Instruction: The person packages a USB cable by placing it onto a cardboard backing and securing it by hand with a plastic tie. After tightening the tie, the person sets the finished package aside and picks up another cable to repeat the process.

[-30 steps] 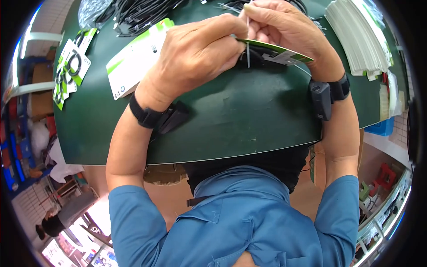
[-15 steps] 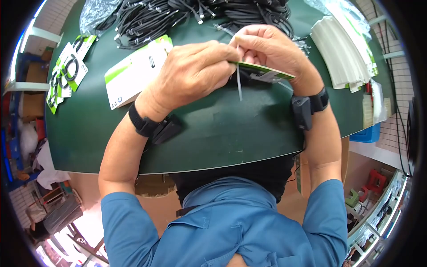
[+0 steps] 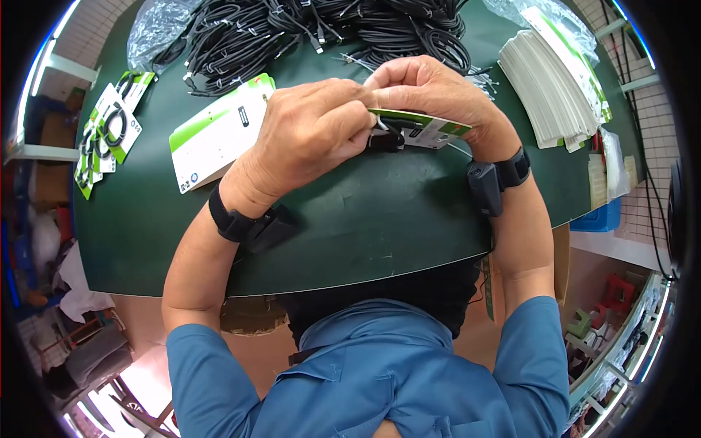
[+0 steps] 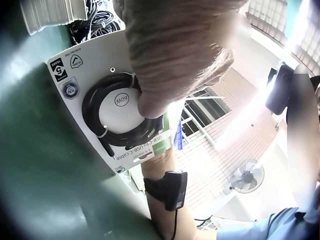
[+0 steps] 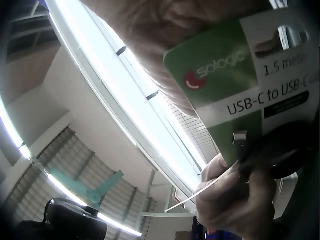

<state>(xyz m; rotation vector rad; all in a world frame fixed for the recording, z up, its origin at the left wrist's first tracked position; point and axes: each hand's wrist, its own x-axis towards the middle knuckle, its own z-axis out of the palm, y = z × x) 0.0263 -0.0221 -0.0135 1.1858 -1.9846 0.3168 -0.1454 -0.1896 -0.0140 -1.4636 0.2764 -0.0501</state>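
Above the dark green tabletop (image 3: 343, 212), the green-and-white cardboard card (image 3: 437, 136) bears a coiled black cable (image 4: 92, 107). The left hand (image 3: 310, 135) pinches the card; the right hand (image 3: 434, 91) curls beside it, its grip unclear. The thin white tie (image 5: 200, 192) no longer dangles below, perhaps drawn nearer fastening.
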